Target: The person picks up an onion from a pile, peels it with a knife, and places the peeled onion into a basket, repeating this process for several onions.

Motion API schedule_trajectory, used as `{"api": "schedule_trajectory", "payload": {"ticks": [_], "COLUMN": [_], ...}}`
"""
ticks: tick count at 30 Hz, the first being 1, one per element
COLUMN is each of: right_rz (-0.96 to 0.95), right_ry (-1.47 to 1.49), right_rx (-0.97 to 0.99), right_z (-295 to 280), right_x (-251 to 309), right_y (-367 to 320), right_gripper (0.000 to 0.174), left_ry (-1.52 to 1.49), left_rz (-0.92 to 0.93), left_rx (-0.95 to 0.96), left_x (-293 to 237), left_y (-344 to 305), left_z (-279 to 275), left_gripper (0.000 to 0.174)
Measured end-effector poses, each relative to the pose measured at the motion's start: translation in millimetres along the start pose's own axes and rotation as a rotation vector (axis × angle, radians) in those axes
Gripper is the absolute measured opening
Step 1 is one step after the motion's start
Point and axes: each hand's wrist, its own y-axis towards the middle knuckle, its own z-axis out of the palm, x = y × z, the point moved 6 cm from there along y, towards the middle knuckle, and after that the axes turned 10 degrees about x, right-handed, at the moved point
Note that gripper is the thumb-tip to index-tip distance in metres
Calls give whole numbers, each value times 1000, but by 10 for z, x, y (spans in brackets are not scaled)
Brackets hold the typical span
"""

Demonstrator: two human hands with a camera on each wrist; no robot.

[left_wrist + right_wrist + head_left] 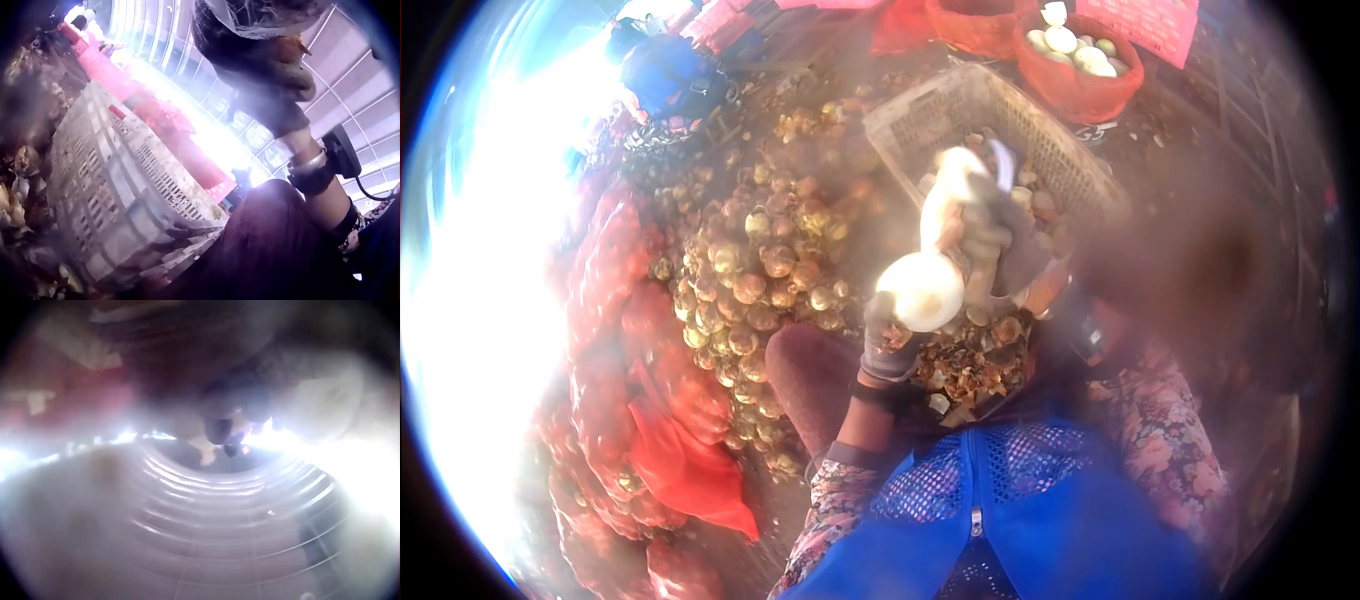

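Since the left hand grips the peeled onion from the near side, its far face is exposed, presumably for the right hand just beside; can't tell that hand's grip.

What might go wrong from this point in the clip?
The round white onion could slip from the grey-gloved left hand onto the papery brown peelings below. The gloved right hand, blurred close by, might knock it loose. The pale round onions heaped in the round red tub could roll out if bumped.
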Motion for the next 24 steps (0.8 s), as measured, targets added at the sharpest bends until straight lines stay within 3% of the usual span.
{"api": "schedule_trajectory", "payload": {"ticks": [3, 4, 6, 7, 10, 12, 15, 19, 20, 24], "right_rz": [68, 14, 164, 253, 316, 201, 115, 60, 177, 189], "right_ry": [808, 744, 437, 296, -933, -1388, -1611, -1571, -1544, -1654], "right_rx": [550, 614, 455, 391, 242, 171, 176, 147, 117, 286], "right_z": [275, 193, 162, 177, 251, 502, 630, 630, 469, 365], "right_x": [176, 204, 164, 156, -46, -7, -82, -145, -219, -349], "right_y": [160, 148, 56, 4, -24, -50, -80, -64, -63, -16], "right_gripper": [72, 73, 76, 78, 66, 55, 48, 52, 55, 74], "left_ry": [-226, -289, -265, -196, 21, 63, 91, 137, 177, 258], "left_rz": [-21, -38, -74, -33, 68, 86, 125, 185, 182, 168], "left_rx": [49, 90, 84, 51, -29, -2, 44, 52, 49, 71], "left_x": [-49, -128, -326, -428, -575, -557, -478, -406, -421, -450], "left_y": [6, 18, 69, 77, 146, 150, 139, 159, 171, 140], "left_z": [12, 27, 85, 101, 30, 1, -18, -19, 5, 70], "left_gripper": [65, 73, 94, 95, 100, 96, 94, 90, 90, 91]}}
